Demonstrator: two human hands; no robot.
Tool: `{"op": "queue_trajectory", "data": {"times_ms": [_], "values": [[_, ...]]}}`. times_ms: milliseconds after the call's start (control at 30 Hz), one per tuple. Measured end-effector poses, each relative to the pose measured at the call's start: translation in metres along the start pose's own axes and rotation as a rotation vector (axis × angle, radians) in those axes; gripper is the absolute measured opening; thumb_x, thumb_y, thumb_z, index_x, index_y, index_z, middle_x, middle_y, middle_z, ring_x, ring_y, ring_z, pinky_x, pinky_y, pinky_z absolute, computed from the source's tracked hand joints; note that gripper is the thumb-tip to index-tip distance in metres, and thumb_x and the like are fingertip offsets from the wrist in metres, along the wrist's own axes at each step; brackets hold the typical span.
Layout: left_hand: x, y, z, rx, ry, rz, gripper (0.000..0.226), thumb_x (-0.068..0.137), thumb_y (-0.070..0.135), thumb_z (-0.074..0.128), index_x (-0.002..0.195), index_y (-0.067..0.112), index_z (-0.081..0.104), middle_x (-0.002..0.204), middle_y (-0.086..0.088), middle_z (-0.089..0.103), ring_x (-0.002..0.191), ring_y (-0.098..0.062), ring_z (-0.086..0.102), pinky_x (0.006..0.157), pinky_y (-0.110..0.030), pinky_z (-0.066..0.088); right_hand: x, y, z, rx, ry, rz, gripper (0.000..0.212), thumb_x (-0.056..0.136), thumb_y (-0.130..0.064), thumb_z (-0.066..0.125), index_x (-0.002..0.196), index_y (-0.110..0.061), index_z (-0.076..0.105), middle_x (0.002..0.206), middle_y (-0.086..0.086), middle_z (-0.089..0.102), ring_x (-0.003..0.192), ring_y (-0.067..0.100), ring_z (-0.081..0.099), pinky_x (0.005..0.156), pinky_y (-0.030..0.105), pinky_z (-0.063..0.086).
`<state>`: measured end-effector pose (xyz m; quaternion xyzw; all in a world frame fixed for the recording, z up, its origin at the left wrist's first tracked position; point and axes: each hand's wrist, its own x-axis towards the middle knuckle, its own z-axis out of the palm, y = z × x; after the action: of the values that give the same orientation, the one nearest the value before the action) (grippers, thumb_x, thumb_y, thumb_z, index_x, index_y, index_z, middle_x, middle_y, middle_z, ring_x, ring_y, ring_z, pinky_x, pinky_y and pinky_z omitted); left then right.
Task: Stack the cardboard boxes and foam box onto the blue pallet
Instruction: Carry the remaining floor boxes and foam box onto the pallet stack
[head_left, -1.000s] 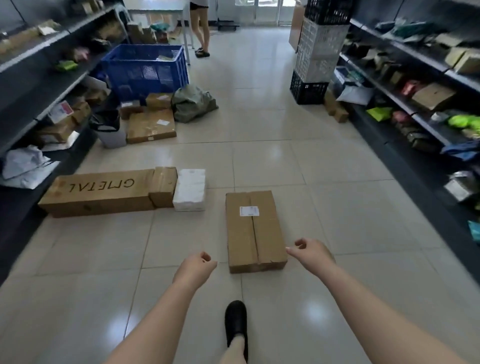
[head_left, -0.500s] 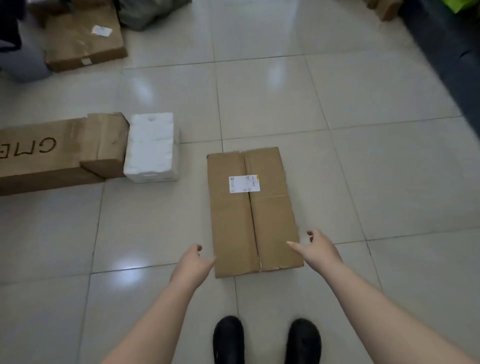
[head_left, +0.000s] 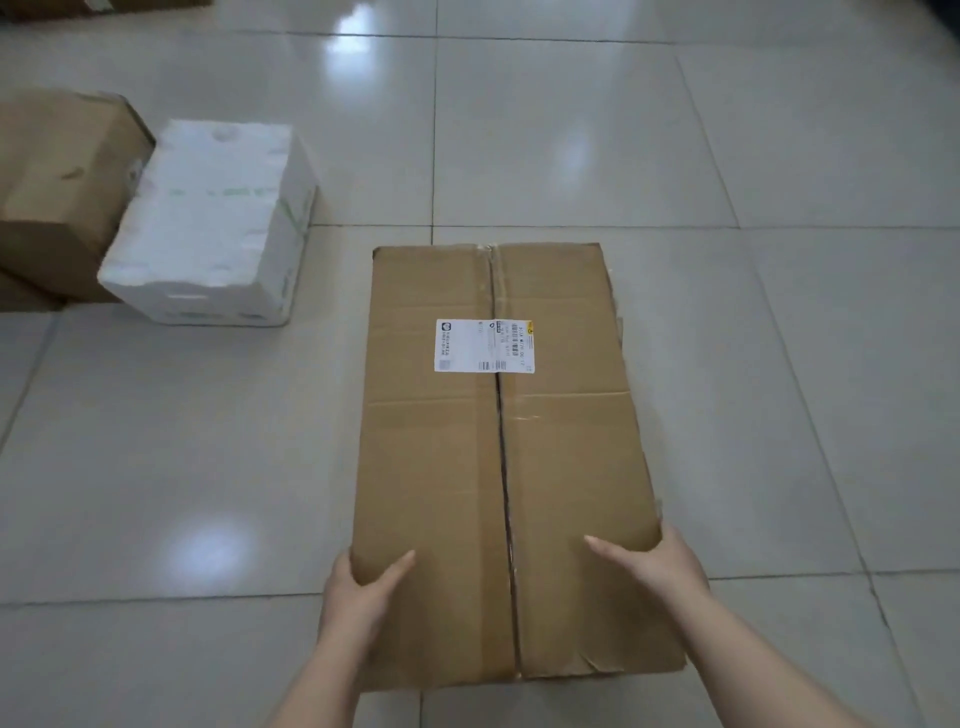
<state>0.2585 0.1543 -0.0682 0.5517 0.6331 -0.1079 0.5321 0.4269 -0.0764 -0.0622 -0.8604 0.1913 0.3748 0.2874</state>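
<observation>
A long flat cardboard box (head_left: 498, 447) with a white shipping label lies on the tiled floor in front of me. My left hand (head_left: 358, 597) grips its left edge near the close end, thumb on top and fingers down the side. My right hand (head_left: 654, 566) grips the right edge the same way, thumb lying across the top. A white foam box (head_left: 213, 228) sits on the floor at the upper left, touching a smaller cardboard box (head_left: 57, 176) at the left edge. The blue pallet is out of view.
Glossy light floor tiles (head_left: 727, 156) spread to the right of and beyond the box. A corner of another cardboard box (head_left: 31, 8) shows at the top left edge.
I have bent down closer to the box. Both hands moved from hovering beside its near corners to gripping its long edges. My shoes have dropped out of view.
</observation>
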Motion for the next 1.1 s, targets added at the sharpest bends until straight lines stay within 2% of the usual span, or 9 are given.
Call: {"op": "queue_trajectory", "data": {"times_ms": [100, 200, 433, 600, 700, 800, 900, 967, 1100], "values": [[-0.030, 0.014, -0.016, 0.015, 0.089, 0.092, 0.077, 0.068, 0.039, 0.080, 0.133, 0.013, 0.047, 0.129, -0.012, 0.055, 0.115, -0.030, 0.055, 0.100, -0.045, 0.045, -0.029, -0.009, -0.015, 0.010, 0.156, -0.088, 0.085, 0.049, -0.045, 0.088, 0.116, -0.010, 0.049, 0.116, 0.013, 0.063, 0.103, 0.029, 0.061, 0.086, 0.039, 0.050], [-0.090, 0.044, -0.056, 0.211, 0.260, 0.102, 0.069, 0.067, 0.057, 0.071, 0.122, 0.018, 0.057, 0.117, -0.008, 0.061, 0.107, -0.030, 0.059, 0.088, -0.041, 0.050, -0.083, -0.035, -0.048, -0.067, 0.196, -0.140, 0.078, 0.047, -0.055, 0.084, 0.105, -0.015, 0.051, 0.108, 0.011, 0.065, 0.096, 0.029, 0.063, 0.080, 0.040, 0.052], [-0.299, 0.068, -0.185, 0.099, 0.385, -0.025, 0.050, 0.068, 0.053, 0.073, 0.101, 0.015, 0.068, 0.102, -0.011, 0.067, 0.095, -0.031, 0.063, 0.066, -0.030, 0.042, -0.274, -0.102, -0.133, -0.240, 0.060, -0.228, 0.080, 0.051, -0.056, 0.082, 0.113, -0.015, 0.053, 0.113, 0.009, 0.065, 0.102, 0.029, 0.061, 0.079, 0.036, 0.050], [-0.466, 0.076, -0.300, -0.072, 0.569, -0.051, 0.037, 0.069, 0.054, 0.072, 0.082, 0.020, 0.064, 0.093, -0.009, 0.070, 0.079, -0.030, 0.061, 0.067, -0.034, 0.049, -0.446, -0.164, -0.182, -0.281, -0.135, -0.447, 0.082, 0.056, -0.054, 0.080, 0.122, -0.014, 0.049, 0.117, 0.009, 0.063, 0.106, 0.029, 0.060, 0.084, 0.039, 0.051], [-0.548, 0.070, -0.346, -0.187, 0.694, -0.030, 0.044, 0.072, 0.052, 0.071, 0.094, 0.014, 0.065, 0.091, -0.005, 0.067, 0.080, -0.029, 0.060, 0.068, -0.035, 0.049, -0.528, -0.191, -0.202, -0.307, -0.191, -0.610, 0.080, 0.059, -0.054, 0.079, 0.122, -0.016, 0.047, 0.120, 0.008, 0.061, 0.108, 0.029, 0.059, 0.080, 0.035, 0.048], [-0.637, 0.045, -0.381, -0.287, 0.851, -0.021, 0.039, 0.073, 0.052, 0.070, 0.093, 0.020, 0.062, 0.085, 0.002, 0.061, 0.071, -0.021, 0.054, 0.062, -0.034, 0.048, -0.612, -0.202, -0.214, -0.322, -0.279, -0.766, 0.079, 0.059, -0.052, 0.079, 0.121, -0.017, 0.047, 0.121, 0.006, 0.060, 0.109, 0.027, 0.058, 0.081, 0.036, 0.047], [-0.698, 0.008, -0.408, -0.440, 0.998, -0.063, 0.047, 0.073, 0.053, 0.070, 0.102, 0.017, 0.063, 0.105, -0.002, 0.066, 0.082, -0.024, 0.057, 0.070, -0.037, 0.050, -0.681, -0.206, -0.213, -0.323, -0.377, -0.944, 0.082, 0.059, -0.051, 0.079, 0.125, -0.017, 0.045, 0.125, 0.006, 0.056, 0.112, 0.028, 0.056, 0.088, 0.042, 0.049], [-0.738, -0.021, -0.421, -0.538, 1.082, -0.113, 0.062, 0.072, 0.054, 0.070, 0.118, 0.014, 0.061, 0.118, -0.005, 0.064, 0.092, -0.026, 0.058, 0.075, -0.037, 0.049, -0.724, -0.198, -0.204, -0.355, -0.456, -1.056, 0.084, 0.060, -0.052, 0.079, 0.127, -0.016, 0.043, 0.128, 0.006, 0.052, 0.115, 0.027, 0.053, 0.089, 0.043, 0.047], [-0.812, -0.096, -0.441, -0.702, 1.261, -0.124, 0.068, 0.071, 0.051, 0.072, 0.126, 0.013, 0.057, 0.122, -0.006, 0.062, 0.091, -0.022, 0.057, 0.076, -0.036, 0.049, -0.806, -0.161, -0.169, -0.406, -0.610, -1.201, 0.082, 0.060, -0.051, 0.079, 0.124, -0.017, 0.042, 0.124, 0.003, 0.050, 0.114, 0.026, 0.051, 0.088, 0.043, 0.047]]}}
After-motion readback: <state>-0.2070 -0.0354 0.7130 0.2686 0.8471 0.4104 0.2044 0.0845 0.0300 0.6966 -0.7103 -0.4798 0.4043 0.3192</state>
